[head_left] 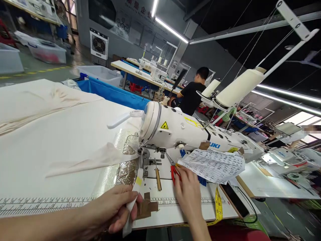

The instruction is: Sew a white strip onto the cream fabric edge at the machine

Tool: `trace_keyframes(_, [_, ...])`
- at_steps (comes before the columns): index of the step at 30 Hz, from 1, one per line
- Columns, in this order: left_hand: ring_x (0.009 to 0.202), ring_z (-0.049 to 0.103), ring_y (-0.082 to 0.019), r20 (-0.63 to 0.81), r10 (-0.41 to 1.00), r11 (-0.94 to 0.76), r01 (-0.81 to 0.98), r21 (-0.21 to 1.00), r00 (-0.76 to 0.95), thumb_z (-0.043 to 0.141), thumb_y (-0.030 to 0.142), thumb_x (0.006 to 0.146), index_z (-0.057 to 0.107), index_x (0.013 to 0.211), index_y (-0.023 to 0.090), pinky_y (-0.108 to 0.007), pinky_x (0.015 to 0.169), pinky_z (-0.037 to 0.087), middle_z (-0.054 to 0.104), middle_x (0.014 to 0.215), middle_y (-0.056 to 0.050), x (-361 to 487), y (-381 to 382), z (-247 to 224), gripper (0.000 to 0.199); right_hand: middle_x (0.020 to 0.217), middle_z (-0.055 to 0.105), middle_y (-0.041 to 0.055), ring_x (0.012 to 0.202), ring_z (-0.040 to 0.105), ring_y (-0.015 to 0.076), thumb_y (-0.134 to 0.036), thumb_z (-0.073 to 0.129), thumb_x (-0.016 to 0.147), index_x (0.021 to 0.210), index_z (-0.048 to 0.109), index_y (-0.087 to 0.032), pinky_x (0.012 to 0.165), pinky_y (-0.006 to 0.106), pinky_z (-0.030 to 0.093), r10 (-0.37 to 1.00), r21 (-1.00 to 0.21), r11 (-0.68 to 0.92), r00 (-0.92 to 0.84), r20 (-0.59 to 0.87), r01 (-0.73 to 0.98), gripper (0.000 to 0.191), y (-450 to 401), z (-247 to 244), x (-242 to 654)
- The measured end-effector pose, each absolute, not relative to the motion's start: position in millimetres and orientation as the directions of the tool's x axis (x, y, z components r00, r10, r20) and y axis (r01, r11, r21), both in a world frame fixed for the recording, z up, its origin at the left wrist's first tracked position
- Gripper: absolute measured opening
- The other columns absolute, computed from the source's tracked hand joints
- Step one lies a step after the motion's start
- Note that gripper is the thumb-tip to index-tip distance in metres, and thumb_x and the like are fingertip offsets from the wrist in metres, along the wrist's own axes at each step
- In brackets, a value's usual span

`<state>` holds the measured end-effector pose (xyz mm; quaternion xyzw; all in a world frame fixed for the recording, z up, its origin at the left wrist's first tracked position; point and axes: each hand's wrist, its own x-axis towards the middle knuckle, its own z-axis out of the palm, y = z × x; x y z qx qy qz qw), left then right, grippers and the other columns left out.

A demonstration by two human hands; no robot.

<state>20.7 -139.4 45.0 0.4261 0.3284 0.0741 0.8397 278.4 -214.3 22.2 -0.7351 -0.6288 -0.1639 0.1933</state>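
Fabric strip point(127, 226) judged light, soft, limp; best taken by edges. Pinched by fingers of left hand point(117, 205); fingers of right hand point(188, 190) curled at scissors point(173, 173), grip unclear.

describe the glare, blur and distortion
Head view: ceiling tube lights blow out to white; head view: glare speckles the brown tape beside the JUKI sewing machine; head view: a plastic bin looks blurrier than the left hand; head view: the left forearm looks stretched.

Narrow passage noted between the wooden-handled awl point(157, 177) and red-handled scissors point(173, 172); sewing machine point(173, 126) obstructs beyond.
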Motion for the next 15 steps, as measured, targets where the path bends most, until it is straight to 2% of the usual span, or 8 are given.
trace_keyframes(2, [0.028, 0.030, -0.002, -0.498, 0.407, 0.642, 0.148, 0.752, 0.766, 0.065, 0.068, 0.061, 0.053, 0.087, 0.017, -0.021, 0.033, 0.011, 0.060, 0.059, 0.005, 16, -144, 43, 0.058, 0.104, 0.064, 0.0162, 0.098, 0.060, 0.0309, -0.031, 0.041, 0.098, 0.114, 0.063, -0.011, 0.083, 0.046, 0.050, 0.889, -0.061, -0.235, 0.240, 0.390, 0.970, 0.033, -219, 24, 299])
trace_keyframes(7, [0.029, 0.031, -0.002, -0.488, 0.407, 0.646, 0.135, 0.751, 0.772, 0.063, 0.070, 0.063, 0.052, 0.093, 0.017, -0.021, 0.033, 0.009, 0.059, 0.059, 0.006, 13, -142, 41, 0.062, 0.102, 0.065, 0.0167, 0.089, 0.065, 0.0287, -0.027, 0.047, 0.089, 0.105, 0.061, -0.012, 0.074, 0.037, 0.049, 0.960, -0.072, -0.273, 0.276, 0.042, 0.959, 0.027, -215, 45, 319])
trace_keyframes(9, [0.029, 0.031, -0.003, -0.477, 0.398, 0.652, 0.124, 0.748, 0.784, 0.063, 0.072, 0.061, 0.051, 0.094, 0.018, -0.021, 0.033, 0.009, 0.059, 0.058, 0.006, 13, -140, 40, 0.065, 0.096, 0.066, 0.0138, 0.083, 0.064, 0.0262, -0.030, 0.052, 0.084, 0.103, 0.060, -0.014, 0.073, 0.035, 0.049, 0.952, -0.226, -0.306, 0.298, -0.071, 0.925, 0.027, -218, 57, 317])
trace_keyframes(12, [0.028, 0.031, -0.003, -0.470, 0.365, 0.682, 0.113, 0.722, 0.804, 0.064, 0.075, 0.057, 0.051, 0.096, 0.018, -0.021, 0.032, 0.010, 0.058, 0.057, 0.007, 12, -139, 41, 0.070, 0.083, 0.062, 0.0058, 0.071, 0.059, 0.0191, -0.048, 0.056, 0.084, 0.099, 0.058, -0.018, 0.066, 0.030, 0.048, 0.934, -0.606, -0.342, 0.191, -0.301, 0.718, 0.034, -238, 76, 306])
trace_keyframes(13, [0.029, 0.031, -0.003, -0.467, 0.359, 0.690, 0.108, 0.716, 0.808, 0.065, 0.075, 0.057, 0.052, 0.095, 0.018, -0.021, 0.032, 0.010, 0.058, 0.057, 0.007, 11, -138, 42, 0.070, 0.082, 0.061, 0.0045, 0.068, 0.057, 0.0174, -0.058, 0.055, 0.085, 0.099, 0.059, -0.018, 0.063, 0.029, 0.047, 0.921, -0.681, -0.351, 0.105, -0.376, 0.643, 0.042, -247, 83, 300])
trace_keyframes(15, [0.029, 0.030, -0.003, -0.457, 0.363, 0.693, 0.092, 0.715, 0.812, 0.065, 0.074, 0.058, 0.053, 0.094, 0.017, -0.021, 0.033, 0.010, 0.056, 0.055, 0.007, 9, -138, 44, 0.068, 0.084, 0.061, 0.0049, 0.066, 0.054, 0.0158, -0.073, 0.050, 0.084, 0.101, 0.062, -0.019, 0.061, 0.028, 0.046, 0.893, -0.718, -0.335, -0.038, -0.449, 0.610, 0.059, -260, 96, 284])
